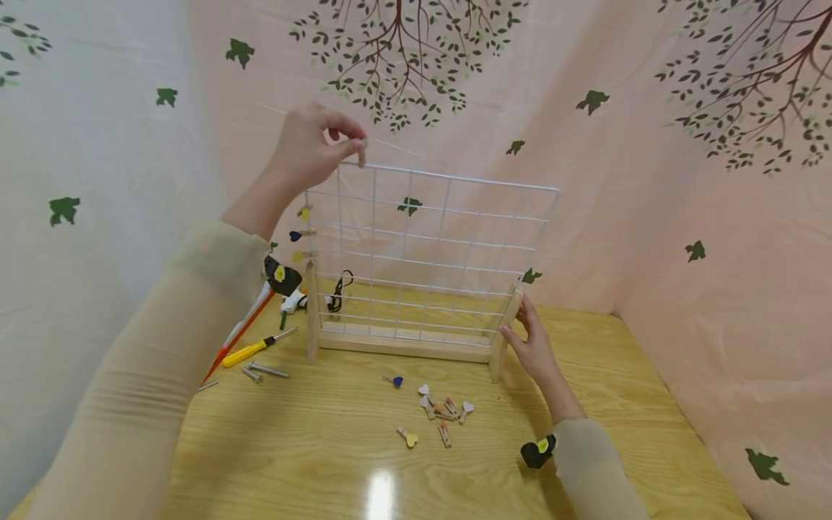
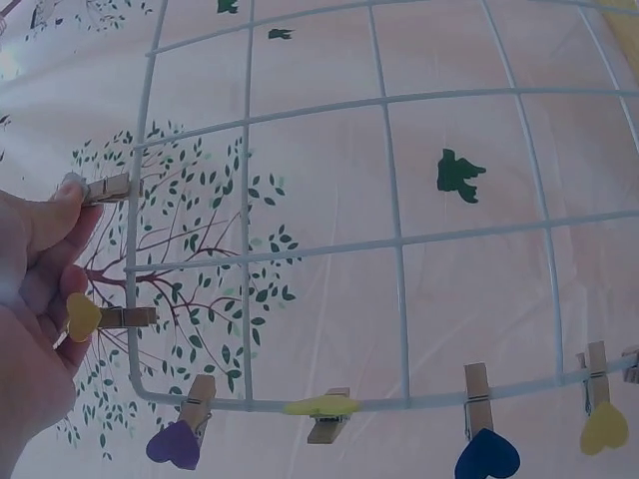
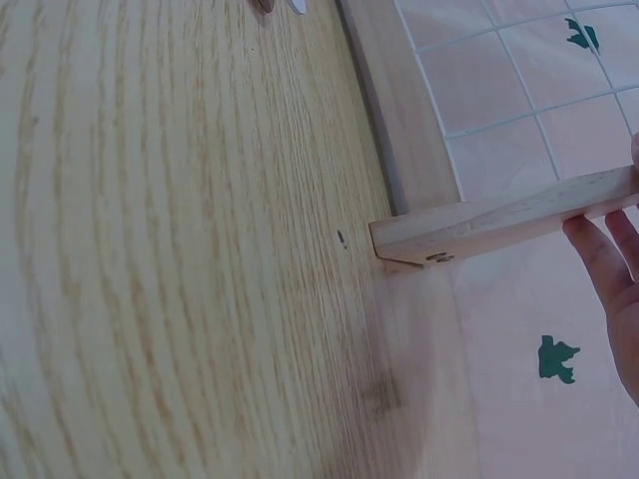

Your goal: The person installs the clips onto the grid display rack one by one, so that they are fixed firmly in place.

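Observation:
A white wire grid panel [image 1: 455,177] stands upright in a wooden stand. At its top edge, near the left corner, my left hand [image 1: 317,148] pinches a small wooden clothespin [image 2: 112,190], whose tip meets the wire. Beside those fingers, a clothespin with a yellow heart [image 2: 83,316] sits on the same edge. Down the left side are clothespins with a purple heart [image 2: 175,445], a dark blue heart [image 2: 487,454] and yellow hearts [image 2: 604,429]. My right hand [image 1: 536,348] grips the stand's right wooden post [image 1: 499,354], thumb in front and fingers behind.
Loose heart clothespins [image 1: 445,412] lie before the stand, a blue one [image 1: 397,380] and a yellow one [image 1: 411,439] apart. At the left are a yellow screwdriver [image 1: 249,352], metal bolts [image 1: 269,370] and a black cable [image 1: 336,300]. A printed curtain [image 1: 617,238] hangs behind.

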Available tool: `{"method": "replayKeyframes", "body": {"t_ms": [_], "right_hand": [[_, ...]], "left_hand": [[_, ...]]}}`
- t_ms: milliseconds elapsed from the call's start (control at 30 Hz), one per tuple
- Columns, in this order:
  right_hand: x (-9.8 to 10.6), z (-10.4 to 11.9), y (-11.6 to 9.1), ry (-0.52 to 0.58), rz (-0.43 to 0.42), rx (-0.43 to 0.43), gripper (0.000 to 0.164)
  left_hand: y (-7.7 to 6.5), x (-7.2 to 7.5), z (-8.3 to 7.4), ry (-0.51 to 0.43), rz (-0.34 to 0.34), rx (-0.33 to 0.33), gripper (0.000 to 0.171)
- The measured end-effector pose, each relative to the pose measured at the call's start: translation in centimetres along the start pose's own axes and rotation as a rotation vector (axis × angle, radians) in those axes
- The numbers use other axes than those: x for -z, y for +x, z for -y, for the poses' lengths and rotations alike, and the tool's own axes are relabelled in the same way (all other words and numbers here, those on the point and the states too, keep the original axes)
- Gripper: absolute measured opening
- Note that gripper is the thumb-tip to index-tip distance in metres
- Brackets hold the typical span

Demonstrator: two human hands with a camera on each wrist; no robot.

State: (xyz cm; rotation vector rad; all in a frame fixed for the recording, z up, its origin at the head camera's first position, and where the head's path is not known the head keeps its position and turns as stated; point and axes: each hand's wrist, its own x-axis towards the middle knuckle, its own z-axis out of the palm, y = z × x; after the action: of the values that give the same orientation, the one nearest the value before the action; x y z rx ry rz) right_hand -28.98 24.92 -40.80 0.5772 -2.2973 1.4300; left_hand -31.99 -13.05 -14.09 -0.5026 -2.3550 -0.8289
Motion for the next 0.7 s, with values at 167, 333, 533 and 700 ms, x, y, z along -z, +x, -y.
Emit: {"method": "replayKeyframes", "body": {"t_ms": [167, 333, 533, 700], "right_hand": [[0.0, -0.1, -0.2, 0.003, -0.002, -0.002, 0.068], [0.1, -0.2, -0.3, 0.006, 0.000, -0.013, 0.068], [0.2, -0.3, -0.3, 0.014, 0.009, -0.025, 0.068], [0.4, -0.3, -0.1, 0.015, 0.007, -0.007, 0.069]], "left_hand": [[-0.2, -0.5, 0.2, 0.015, 0.038, 0.006, 0.023], [-0.8, -0.3, 0.3, -0.005, 0.033, -0.019, 0.033], [-2.9, -0.3, -0.6, -0.058, -0.080, -0.194, 0.041], [-6.7, -3.2, -0.9, -0.138, -0.065, -0.328, 0.034]]}}
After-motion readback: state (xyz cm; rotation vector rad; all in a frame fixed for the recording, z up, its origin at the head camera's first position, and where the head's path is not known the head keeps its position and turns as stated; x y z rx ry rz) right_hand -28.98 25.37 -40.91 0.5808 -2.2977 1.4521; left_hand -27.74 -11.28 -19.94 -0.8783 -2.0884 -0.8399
